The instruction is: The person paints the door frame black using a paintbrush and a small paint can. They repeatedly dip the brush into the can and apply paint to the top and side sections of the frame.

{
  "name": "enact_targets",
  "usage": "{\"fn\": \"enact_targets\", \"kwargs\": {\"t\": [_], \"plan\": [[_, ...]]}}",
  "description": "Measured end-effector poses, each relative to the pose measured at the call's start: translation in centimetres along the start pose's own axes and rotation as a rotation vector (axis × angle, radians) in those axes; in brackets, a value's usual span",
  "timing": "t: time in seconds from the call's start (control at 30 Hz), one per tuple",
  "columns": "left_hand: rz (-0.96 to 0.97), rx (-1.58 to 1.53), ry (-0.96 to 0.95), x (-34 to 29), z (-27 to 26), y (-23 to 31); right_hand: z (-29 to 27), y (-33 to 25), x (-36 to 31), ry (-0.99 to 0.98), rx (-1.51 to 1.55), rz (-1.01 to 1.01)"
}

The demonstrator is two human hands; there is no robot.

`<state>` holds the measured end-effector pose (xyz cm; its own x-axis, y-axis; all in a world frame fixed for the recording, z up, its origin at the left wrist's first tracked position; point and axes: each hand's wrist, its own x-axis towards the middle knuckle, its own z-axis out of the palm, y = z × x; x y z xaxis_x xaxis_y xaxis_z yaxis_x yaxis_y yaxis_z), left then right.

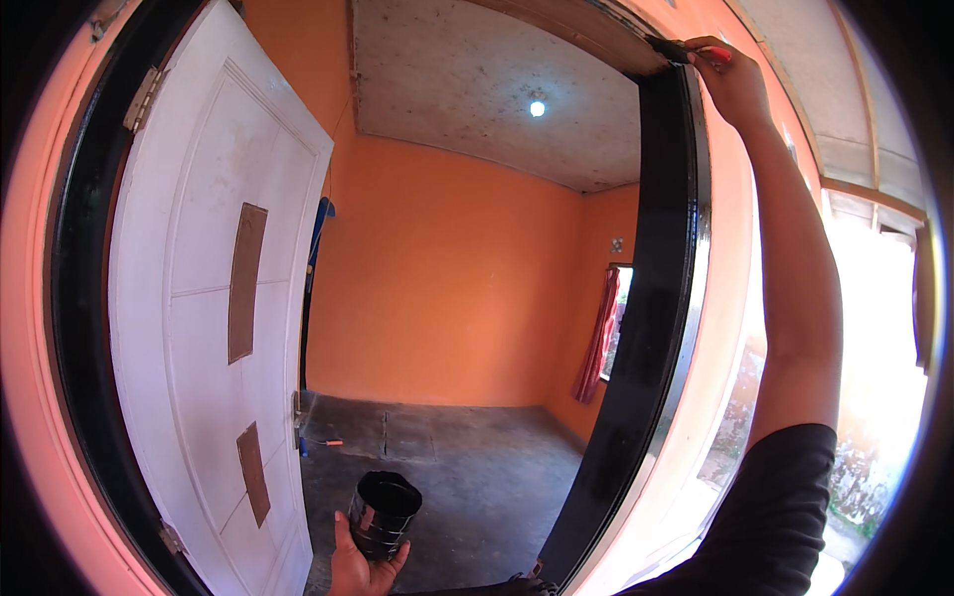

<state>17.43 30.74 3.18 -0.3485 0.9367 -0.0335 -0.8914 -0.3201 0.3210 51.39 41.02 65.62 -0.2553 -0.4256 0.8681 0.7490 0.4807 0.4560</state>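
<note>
At the top of the glossy black door jamb (661, 219) on the right, the person's right hand (735, 87) is raised, its fingers closed around the red handle of a dark-bristled paintbrush (715, 55). The handle lies within the fingers, its red end showing beyond them; the dark bristles reach out to the left, past the fingertips, at the corner where the bare brown wooden lintel (586, 35) meets the jamb. Whether they touch the wood is hard to tell.

Low in the doorway, the left hand (358, 568) grips a shiny black cylindrical container (382, 526), thumb along its left side and other fingers around its lower right. Its open mouth faces up, well below the brush. To the left stands a white panelled door (199, 298).
</note>
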Motion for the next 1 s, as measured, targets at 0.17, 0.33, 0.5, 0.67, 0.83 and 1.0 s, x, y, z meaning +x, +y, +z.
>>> {"fn": "enact_targets", "kwargs": {"t": [0.17,0.33,0.5,0.67,0.83,1.0], "plan": [[0.015,0.001,0.055,-0.7,0.6,0.4,1.4,-3.0,1.5,0.032,0.023,-0.131],[0.025,-0.025,0.086,-1.0,0.4,0.8,2.6,-10.9,4.1,0.116,0.046,-0.056],[0.04,-0.036,0.126,-0.9,0.2,0.8,2.2,-12.7,5.3,0.108,0.385,0.03],[0.015,-0.019,0.095,-0.5,0.1,0.6,3.8,-9.1,5.0,0.226,0.743,-0.069],[-0.008,-0.008,0.048,-0.4,0.2,-0.3,3.0,-5.4,1.4,0.067,0.178,0.123],[-0.039,0.006,0.023,-0.1,0.6,-1.1,2.6,-0.2,-0.3,0.108,0.219,0.074]]}}
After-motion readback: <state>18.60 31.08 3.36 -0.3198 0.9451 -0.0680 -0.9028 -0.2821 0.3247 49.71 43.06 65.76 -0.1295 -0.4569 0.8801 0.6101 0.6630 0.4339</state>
